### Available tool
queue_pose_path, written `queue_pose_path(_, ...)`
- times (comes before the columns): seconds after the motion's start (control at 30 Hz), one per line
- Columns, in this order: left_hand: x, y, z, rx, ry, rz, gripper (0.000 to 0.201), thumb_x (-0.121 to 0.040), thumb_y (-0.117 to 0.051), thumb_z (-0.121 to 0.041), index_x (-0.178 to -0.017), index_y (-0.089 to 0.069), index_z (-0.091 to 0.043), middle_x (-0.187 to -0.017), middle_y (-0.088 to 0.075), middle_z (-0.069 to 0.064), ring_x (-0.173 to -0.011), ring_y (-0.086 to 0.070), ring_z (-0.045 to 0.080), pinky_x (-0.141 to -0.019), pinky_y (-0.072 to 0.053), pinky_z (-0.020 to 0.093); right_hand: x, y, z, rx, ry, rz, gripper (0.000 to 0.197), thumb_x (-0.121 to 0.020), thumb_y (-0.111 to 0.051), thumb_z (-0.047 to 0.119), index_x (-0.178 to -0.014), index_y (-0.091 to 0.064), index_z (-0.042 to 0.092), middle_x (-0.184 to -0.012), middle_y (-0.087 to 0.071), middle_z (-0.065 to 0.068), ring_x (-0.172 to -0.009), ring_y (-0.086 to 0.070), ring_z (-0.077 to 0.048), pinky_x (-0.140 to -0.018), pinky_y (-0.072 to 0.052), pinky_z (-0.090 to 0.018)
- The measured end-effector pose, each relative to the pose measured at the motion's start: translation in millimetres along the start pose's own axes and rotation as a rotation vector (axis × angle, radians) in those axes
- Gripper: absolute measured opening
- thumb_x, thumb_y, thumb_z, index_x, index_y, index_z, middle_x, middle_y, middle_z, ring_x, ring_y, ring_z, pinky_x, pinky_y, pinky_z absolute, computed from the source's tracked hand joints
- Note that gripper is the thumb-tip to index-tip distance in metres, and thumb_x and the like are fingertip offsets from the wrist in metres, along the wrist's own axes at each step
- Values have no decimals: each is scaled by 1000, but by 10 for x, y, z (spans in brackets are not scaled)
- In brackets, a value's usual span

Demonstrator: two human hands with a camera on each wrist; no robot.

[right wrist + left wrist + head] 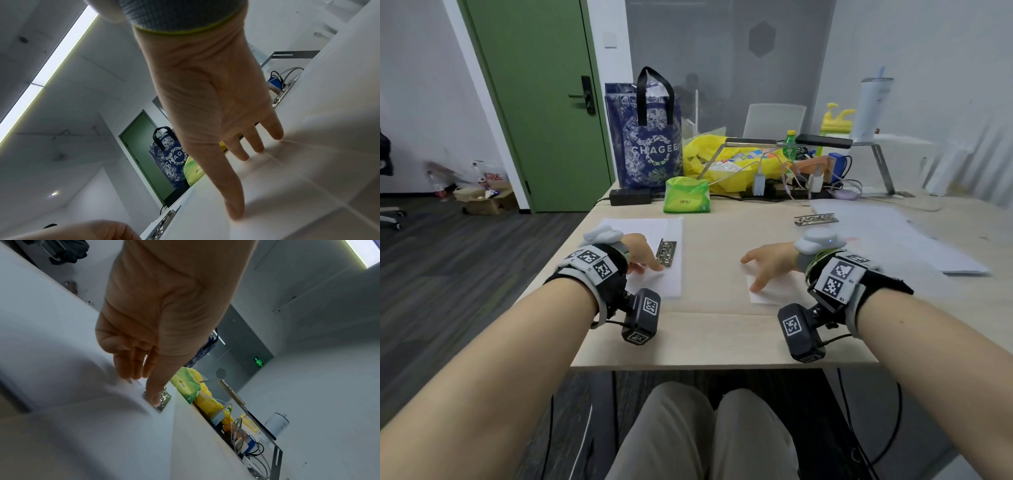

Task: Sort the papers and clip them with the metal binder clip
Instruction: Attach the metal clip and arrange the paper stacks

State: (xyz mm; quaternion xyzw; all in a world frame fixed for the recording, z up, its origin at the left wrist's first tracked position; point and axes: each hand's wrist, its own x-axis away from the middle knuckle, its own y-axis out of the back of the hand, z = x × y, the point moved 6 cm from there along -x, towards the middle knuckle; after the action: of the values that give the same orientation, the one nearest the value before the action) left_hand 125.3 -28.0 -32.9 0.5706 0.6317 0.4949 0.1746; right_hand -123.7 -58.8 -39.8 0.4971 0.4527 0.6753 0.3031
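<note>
A white paper stack (671,233) lies on the table's left part with a metal binder clip (666,253) on it. My left hand (642,262) rests on that stack with straight fingers. In the left wrist view my left hand (144,369) has its index fingertip on the clip (165,400). My right hand (763,265) presses spread fingers flat on a smaller white sheet (770,293); the right wrist view shows the right hand (236,154) the same way on the sheet (308,178). A second metal clip (815,219) lies further back, beside loose sheets (887,240).
A green tissue pack (686,195), a blue bag (647,137), a yellow plastic bag (722,161), chargers with cables (791,185) and a metal stand (883,168) crowd the back of the table. The table's front edge (722,363) runs just below my wrists.
</note>
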Motion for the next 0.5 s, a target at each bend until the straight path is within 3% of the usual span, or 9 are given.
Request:
queue_pose_path(0.13,-72,-41,-21,36,0,8,30,-87,-66,-34,-79,-54,-8,-73,-59,-1,-55,-53,14,-49,-41,19,-14,-4,14,30,13,34,79,-81,-71,33,-147,-29,26,-152,-33,-2,-138,-34,-26,-114,-32,-39)
queue_pose_path(0.27,-154,-63,-33,50,-5,-8,33,-89,-64,-31,-70,-52,-7,-70,-59,1,-50,-53,14,-46,-42,19,-48,7,32,69,30,39,79,-82,-69,32,-148,-27,26,-153,-30,-2,-139,-33,-25,-114,-31,-36)
queue_pose_path(0.4,-200,-67,-54,12,-14,-14,31,-87,-66,-22,-64,-52,-7,-59,-55,3,-28,-49,9,-37,-36,11,-47,13,59,85,52,36,78,-83,-68,31,-149,-27,24,-153,-30,-3,-140,-32,-24,-113,-29,-33)
queue_pose_path(0.5,-226,-41,-64,-24,-5,5,24,-83,-66,-17,-65,-53,-8,-60,-56,3,-41,-48,13,-45,-35,15,-51,39,82,63,64,29,76,-83,-70,27,-147,-30,23,-152,-31,-3,-139,-32,-23,-111,-29,-31)
